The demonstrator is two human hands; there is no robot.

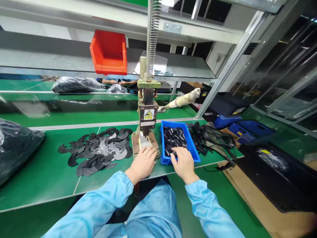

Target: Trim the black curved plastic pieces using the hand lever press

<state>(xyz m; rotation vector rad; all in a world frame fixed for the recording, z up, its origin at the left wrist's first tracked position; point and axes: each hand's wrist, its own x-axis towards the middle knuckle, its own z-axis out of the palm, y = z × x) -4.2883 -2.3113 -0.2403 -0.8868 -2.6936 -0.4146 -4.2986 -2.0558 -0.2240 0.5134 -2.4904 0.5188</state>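
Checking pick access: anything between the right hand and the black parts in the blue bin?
Nothing visible: the right hand is over the near edge of the blue bin; black parts lie uncovered just beyond its fingers.

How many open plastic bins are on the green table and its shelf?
2: the red bin on the shelf, and the blue bin beside the press, by the right hand. Others could be hidden.
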